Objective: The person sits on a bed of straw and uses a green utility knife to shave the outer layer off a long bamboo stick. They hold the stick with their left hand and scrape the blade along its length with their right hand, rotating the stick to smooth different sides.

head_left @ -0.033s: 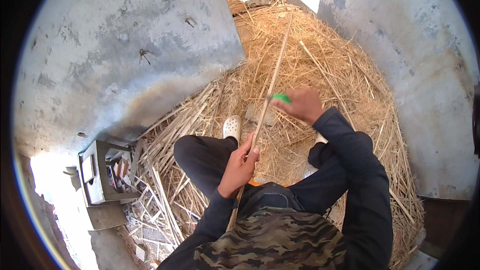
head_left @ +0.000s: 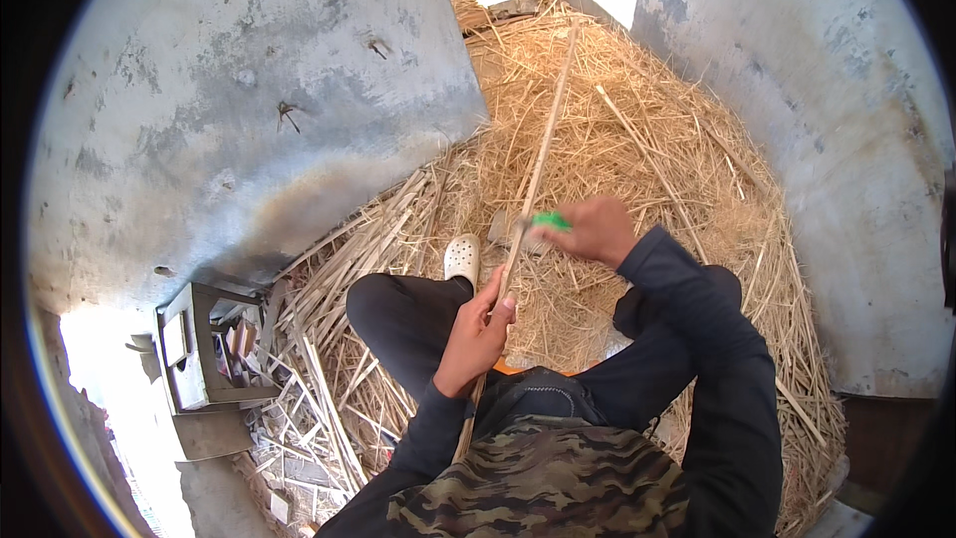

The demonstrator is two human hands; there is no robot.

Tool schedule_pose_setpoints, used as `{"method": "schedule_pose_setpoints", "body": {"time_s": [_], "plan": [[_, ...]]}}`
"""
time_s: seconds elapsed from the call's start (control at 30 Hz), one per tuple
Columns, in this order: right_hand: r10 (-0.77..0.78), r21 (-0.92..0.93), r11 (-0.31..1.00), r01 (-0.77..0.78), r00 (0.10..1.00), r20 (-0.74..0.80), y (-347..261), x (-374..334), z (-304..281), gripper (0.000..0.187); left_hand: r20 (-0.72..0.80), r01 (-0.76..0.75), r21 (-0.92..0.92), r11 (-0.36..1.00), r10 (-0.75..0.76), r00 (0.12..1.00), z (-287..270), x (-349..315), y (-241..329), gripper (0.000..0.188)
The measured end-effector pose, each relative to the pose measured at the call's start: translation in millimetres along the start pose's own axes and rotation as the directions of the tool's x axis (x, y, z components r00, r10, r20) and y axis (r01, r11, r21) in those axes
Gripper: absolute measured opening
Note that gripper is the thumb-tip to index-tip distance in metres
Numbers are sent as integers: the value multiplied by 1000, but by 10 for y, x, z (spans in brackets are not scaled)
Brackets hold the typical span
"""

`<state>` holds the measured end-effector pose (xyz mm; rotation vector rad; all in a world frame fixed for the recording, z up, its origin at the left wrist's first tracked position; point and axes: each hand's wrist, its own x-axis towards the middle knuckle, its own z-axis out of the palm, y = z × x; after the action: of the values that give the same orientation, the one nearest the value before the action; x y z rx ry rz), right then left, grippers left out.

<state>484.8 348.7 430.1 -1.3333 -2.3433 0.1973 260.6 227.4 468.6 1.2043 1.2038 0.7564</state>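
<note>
- The right hand (head_left: 597, 229) has come nearer along the long pale strip (head_left: 545, 139), bringing the green-handled tool (head_left: 553, 221) closer to the left hand (head_left: 476, 334) than an instant ago.
- The left hand has hardly moved. Its grip pinches the strip between thumb and fingers, at a point between the knees.
- The right grip is curled around the green handle. The tool's working end is blurred; it looks to be against the strip, but its exact shape and contact cannot be told.
- The strip slants from the camouflage garment (head_left: 538, 468) at the near side, through the left hand, up to the far part of the floor. Its far end has swung slightly left.
- For the work in hand, this reads as a pulling stroke toward the body: the tool is now on a stretch just beyond the left fingers, with the left hand apparently steadying the strip.
- The gap between tool and left fingers has narrowed, so those fingers seem the part most at risk from a slip.
- The surroundings look unchanged: straw-like shavings (head_left: 568, 309) between the legs, loose strips (head_left: 368, 229) heaped to the left, a pale clog (head_left: 461, 258) on the left foot. The right shoe, partly visible a moment earlier, is now covered by the right arm.
</note>
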Motion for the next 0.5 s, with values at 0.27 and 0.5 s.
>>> {"method": "schedule_pose_setpoints", "body": {"time_s": [0.27, 0.5], "plan": [[-120, 19, 992, 127, 970, -213, 30, 22, 129, 71, -70, -317, 324, 891, 357, 932, 1, 103, -58, 50], [145, 16, 989, -145, 978, -146, 200, 136, -80, 67, -31, -105, 219, 970, 115, 993, 41, -28, -84, 50]]}}
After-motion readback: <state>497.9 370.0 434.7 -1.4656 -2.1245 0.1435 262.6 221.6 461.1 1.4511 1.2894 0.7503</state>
